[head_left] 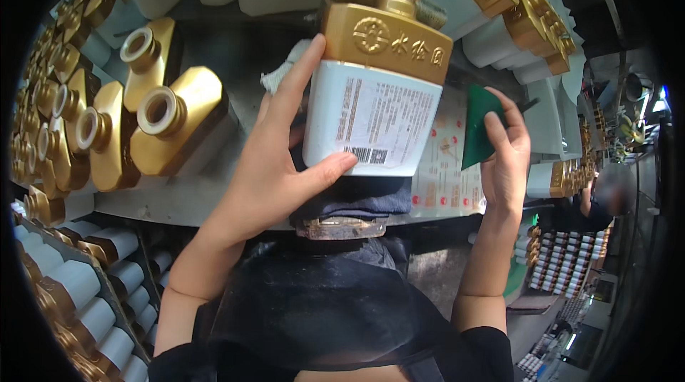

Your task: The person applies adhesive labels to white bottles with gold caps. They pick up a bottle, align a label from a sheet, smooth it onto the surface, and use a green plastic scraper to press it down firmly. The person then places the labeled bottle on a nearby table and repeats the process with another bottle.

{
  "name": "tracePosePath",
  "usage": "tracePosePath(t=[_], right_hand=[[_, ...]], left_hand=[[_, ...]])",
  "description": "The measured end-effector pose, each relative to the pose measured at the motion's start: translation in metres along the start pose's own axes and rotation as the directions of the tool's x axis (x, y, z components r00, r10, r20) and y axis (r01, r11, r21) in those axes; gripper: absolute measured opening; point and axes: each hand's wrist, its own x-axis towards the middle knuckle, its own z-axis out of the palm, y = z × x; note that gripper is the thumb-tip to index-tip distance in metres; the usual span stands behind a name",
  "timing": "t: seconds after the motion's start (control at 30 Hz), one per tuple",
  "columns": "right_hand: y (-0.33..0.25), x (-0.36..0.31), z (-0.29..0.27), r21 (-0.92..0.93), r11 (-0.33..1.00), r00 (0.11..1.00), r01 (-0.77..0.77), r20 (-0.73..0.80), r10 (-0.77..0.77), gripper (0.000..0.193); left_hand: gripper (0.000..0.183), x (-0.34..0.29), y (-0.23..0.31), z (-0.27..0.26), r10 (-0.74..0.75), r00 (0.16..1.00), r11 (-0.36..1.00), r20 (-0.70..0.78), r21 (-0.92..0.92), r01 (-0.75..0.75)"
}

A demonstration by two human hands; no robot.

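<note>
Over the tabletop (153, 203), my left fingers (327, 171) clasp the bottle (374, 107), right fingers (498, 133) pinching the green card (478, 125); I'd brace it firmly, card edge flat.

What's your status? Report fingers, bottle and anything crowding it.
Left fingers grip white-and-gold bottle, slightly tilted. Right fingers pinch flat green piece, apart from bottle. Other gold-topped bottles crowd the left side.
</note>
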Motion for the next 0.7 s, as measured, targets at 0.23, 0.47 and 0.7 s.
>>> tracePosePath(t=[0.23,0.47,0.7], right_hand=[[-0.066,-0.028,0.063,-0.540,0.625,0.825,0.564,0.387,-0.411,0.041],[-0.074,0.015,0.104,-0.361,0.588,0.687,0.724,0.305,-0.660,0.025],[-0.080,-0.042,0.080,-0.475,0.338,0.583,0.812,0.689,-0.431,0.019]], left_hand=[[0.097,-0.002,0.004,0.001,-0.018,1.000,1.000,-0.013,-0.009,0.018],[0.091,-0.005,0.004,-0.003,-0.018,1.000,0.994,0.018,-0.112,0.020],[0.069,-0.010,-0.004,-0.008,0.079,0.997,0.994,-0.007,-0.078,-0.079]])
